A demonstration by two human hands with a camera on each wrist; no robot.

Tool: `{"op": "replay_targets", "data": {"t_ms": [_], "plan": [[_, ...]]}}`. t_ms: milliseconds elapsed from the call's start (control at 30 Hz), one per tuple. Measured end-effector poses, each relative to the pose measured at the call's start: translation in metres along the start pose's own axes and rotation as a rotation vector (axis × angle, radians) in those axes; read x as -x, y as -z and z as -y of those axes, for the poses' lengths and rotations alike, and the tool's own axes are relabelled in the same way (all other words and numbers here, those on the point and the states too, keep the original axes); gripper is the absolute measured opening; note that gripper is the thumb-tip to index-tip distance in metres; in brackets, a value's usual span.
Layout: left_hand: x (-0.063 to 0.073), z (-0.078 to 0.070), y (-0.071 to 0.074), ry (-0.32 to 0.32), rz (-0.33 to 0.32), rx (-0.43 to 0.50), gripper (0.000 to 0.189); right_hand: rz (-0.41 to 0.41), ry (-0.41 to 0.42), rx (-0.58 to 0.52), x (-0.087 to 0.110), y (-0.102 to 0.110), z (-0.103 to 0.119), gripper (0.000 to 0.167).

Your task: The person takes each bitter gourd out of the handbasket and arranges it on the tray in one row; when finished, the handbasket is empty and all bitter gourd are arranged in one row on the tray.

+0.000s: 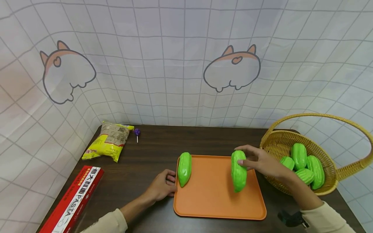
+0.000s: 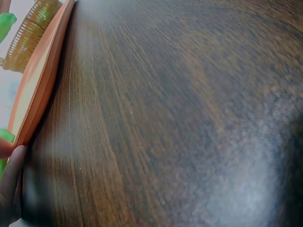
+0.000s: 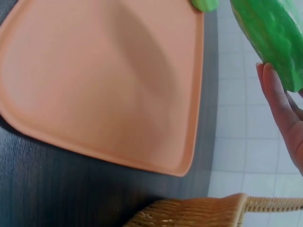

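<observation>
My right hand (image 1: pixel 260 160) grips a bright green bitter melon (image 1: pixel 238 176) above the right part of an orange tray (image 1: pixel 215 204). Thumb and fingers are on opposite sides of it, and in the right wrist view the held bitter melon (image 3: pixel 272 40) is raised over the tray, which carries its shadow. A second bitter melon (image 1: pixel 184 170) lies along the tray's left edge. My left hand (image 1: pixel 161 187) holds the tray at that edge, its fingertips (image 2: pixel 18 156) at the rim in the left wrist view.
A wicker basket (image 1: pixel 269 145) with a tall handle and several bitter melons stands to the right. At the left are a yellow plastic bag (image 1: pixel 109 140), a purple lollipop (image 1: pixel 137 132) and a red pasta box (image 1: pixel 73 200). A tiled-pattern curtain (image 1: pixel 180 64) rises behind the dark table (image 1: pixel 157 145).
</observation>
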State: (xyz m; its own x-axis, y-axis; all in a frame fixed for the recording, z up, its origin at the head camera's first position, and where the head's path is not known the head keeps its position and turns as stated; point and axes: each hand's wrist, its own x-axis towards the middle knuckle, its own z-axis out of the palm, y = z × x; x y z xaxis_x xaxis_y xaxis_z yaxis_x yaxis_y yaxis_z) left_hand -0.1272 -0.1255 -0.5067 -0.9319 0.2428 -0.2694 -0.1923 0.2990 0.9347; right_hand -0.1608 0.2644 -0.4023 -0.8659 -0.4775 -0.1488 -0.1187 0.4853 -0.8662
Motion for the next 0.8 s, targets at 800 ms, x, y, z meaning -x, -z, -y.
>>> {"op": "replay_targets", "data": {"t_ms": [800], "plan": [[0.0,-0.002,0.002,-0.003,0.02,-0.005,0.057,0.036,0.028,-0.086,-0.012,-0.018,-0.007,0.054]]}}
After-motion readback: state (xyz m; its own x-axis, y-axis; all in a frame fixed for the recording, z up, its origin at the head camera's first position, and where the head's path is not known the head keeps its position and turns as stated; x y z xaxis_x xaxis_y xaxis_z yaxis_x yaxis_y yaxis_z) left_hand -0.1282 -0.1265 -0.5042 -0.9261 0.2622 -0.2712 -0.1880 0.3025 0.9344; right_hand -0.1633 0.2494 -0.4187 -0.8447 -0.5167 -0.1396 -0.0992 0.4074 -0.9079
